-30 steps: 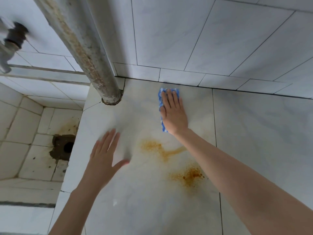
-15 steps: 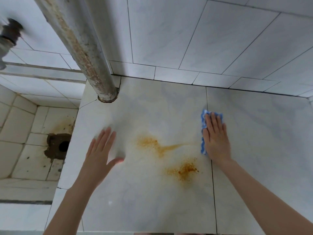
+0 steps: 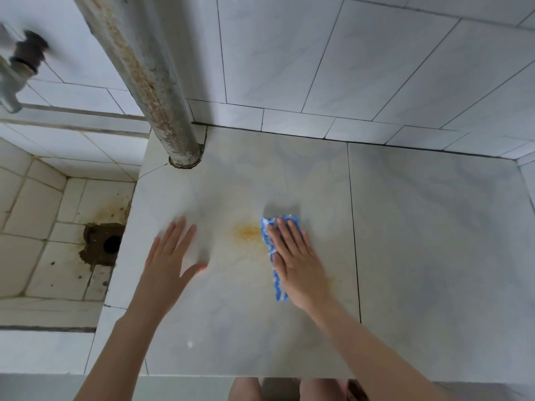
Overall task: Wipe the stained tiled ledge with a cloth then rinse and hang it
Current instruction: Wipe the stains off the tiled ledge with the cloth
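A metal tap (image 3: 16, 73) juts out at the far left, blurred, at about 10 o'clock from the ledge. Below it, at 9 o'clock, lies a sunken tiled basin (image 3: 34, 215) whose dark drain hole (image 3: 111, 243) is ringed with brown grime. A rust-streaked pipe (image 3: 144, 79) comes down to the tiled ledge (image 3: 434, 241) at its 11 o'clock corner.

The left hand (image 3: 168, 264) lies flat on the ledge near the basin edge, fingers straight and a little spread, thumb out toward 3 o'clock, holding nothing. Just beside it at 3 o'clock a faint orange stain (image 3: 247, 231) marks the tile.

The blue-and-white cloth (image 3: 265, 231) lies on the ledge, touching the stain's 3 o'clock edge. The right hand (image 3: 298, 264) presses it down with palm and straight fingers, pointing toward 11 o'clock, so only the cloth's 9 o'clock border and far tip show. A dark grout line (image 3: 353, 227) runs near the hand at 3 o'clock, with pale wall tiles (image 3: 376, 59) at 12 o'clock.
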Tool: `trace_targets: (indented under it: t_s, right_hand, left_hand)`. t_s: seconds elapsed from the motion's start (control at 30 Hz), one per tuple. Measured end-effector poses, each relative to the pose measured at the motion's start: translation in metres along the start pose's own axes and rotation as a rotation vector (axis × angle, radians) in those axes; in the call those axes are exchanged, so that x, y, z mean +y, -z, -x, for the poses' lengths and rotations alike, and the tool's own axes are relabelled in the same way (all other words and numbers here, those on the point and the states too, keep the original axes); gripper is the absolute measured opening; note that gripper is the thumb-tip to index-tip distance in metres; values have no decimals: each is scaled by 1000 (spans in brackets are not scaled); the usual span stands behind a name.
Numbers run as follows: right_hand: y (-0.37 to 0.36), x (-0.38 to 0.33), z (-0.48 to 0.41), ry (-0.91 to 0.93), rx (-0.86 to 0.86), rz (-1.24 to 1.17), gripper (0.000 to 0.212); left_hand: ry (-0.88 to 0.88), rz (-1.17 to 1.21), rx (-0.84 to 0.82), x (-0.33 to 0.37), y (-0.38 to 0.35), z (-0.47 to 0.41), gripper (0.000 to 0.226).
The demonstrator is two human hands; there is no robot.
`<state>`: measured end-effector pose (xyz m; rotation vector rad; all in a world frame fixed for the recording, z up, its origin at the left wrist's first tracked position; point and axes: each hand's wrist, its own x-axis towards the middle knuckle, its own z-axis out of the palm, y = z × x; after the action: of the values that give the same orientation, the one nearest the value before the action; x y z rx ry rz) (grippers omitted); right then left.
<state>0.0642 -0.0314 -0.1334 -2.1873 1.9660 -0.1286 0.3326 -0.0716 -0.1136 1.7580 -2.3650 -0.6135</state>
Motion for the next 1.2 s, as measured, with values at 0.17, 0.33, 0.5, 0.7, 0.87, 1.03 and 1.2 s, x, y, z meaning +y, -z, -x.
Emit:
trace_targets:
  t_s: [0.17, 0.33, 0.5, 0.7, 0.87, 1.03, 1.2]
  right_hand:
    - [7, 65, 29, -220, 29, 30, 54]
    - [5, 43, 62, -442, 116, -3, 53]
    - [-10, -47, 71, -311, 33, -66, 52]
    - [-13, -76, 65, -108, -6, -61, 50]
    - [-5, 1, 86, -282, 23, -9, 53]
    - [5, 63, 77, -434, 44, 65, 56]
    - [1, 54, 21, -447, 99, 127, 54]
  left_hand:
    - [2, 2, 4, -1, 0, 4, 76]
    - [-3, 9, 10, -3, -2, 5, 74]
    - [11, 22, 39, -1, -4, 10, 71]
    - [20, 7, 44, -2, -8, 13, 69]
    - [19, 19, 50, 1, -6, 14, 72]
    - [23, -5, 38, 0, -8, 13, 72]
    - [46, 21, 57, 1, -7, 13, 74]
